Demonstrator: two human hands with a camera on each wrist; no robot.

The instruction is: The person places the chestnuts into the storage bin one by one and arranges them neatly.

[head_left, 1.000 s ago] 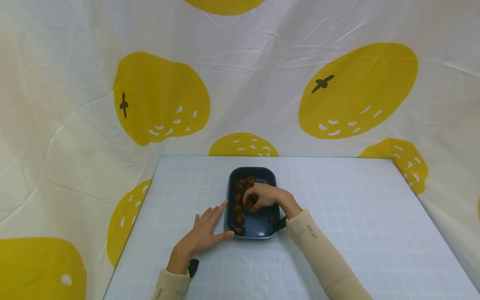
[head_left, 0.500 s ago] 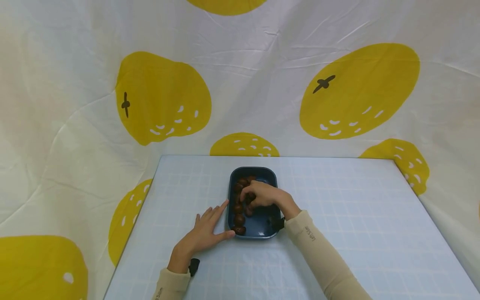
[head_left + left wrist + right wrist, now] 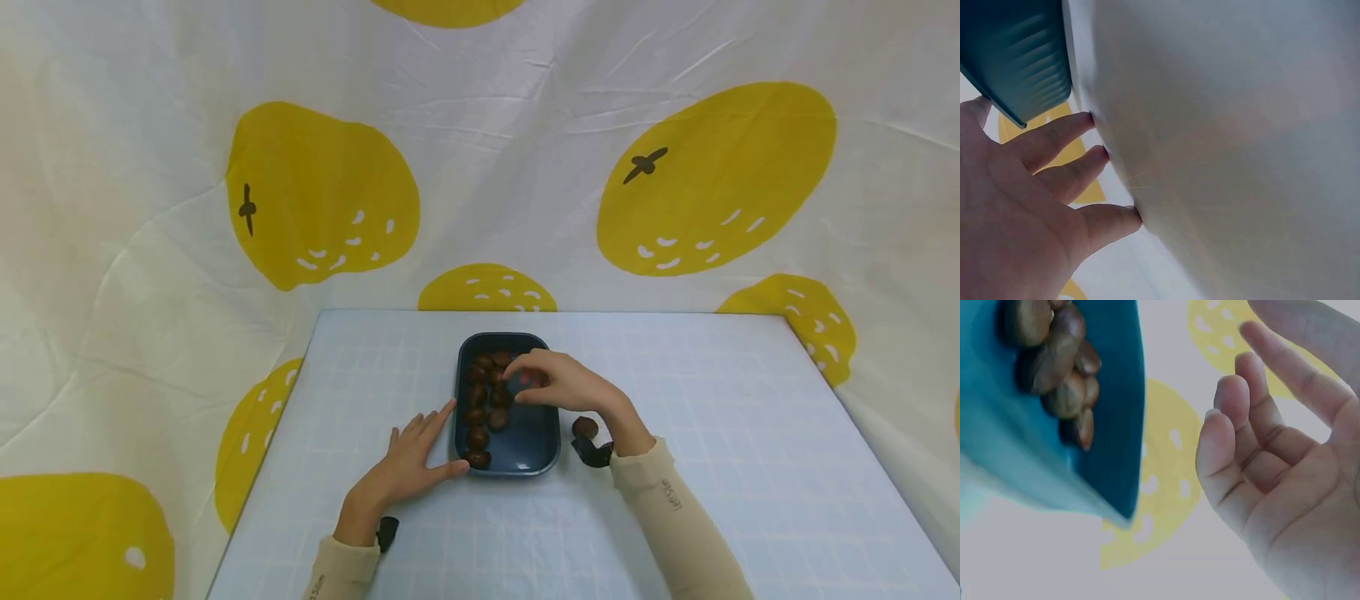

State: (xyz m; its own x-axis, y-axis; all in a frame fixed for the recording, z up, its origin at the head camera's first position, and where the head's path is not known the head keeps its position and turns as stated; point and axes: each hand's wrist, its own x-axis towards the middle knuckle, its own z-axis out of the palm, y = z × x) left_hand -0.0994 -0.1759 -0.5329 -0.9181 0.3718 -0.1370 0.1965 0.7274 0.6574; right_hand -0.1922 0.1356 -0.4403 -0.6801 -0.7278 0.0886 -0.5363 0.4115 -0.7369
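A pale blue table [image 3: 675, 500] printed with a faint white grid fills the foreground, two beige sleeves reaching in from its near edge. The left hand [image 3: 408, 467] lies flat on the table, fingers straight and spread, thumb and forefinger touching the near-left corner of a dark blue tray [image 3: 536, 442]. The tray is a smooth, round-cornered rectangle with a ribbed outer wall, standing mid-table and holding glossy brown chestnuts [image 3: 480, 408] in a loose line along its left side. One more chestnut [image 3: 584, 427] lies on the table just right of the tray. The right hand [image 3: 558, 385] hovers over the tray's far right part, fingers loosely curled; it appears to hold nothing, though the head view is small. Behind, a creased white cloth backdrop [image 3: 525, 167] bears large yellow lemon shapes.
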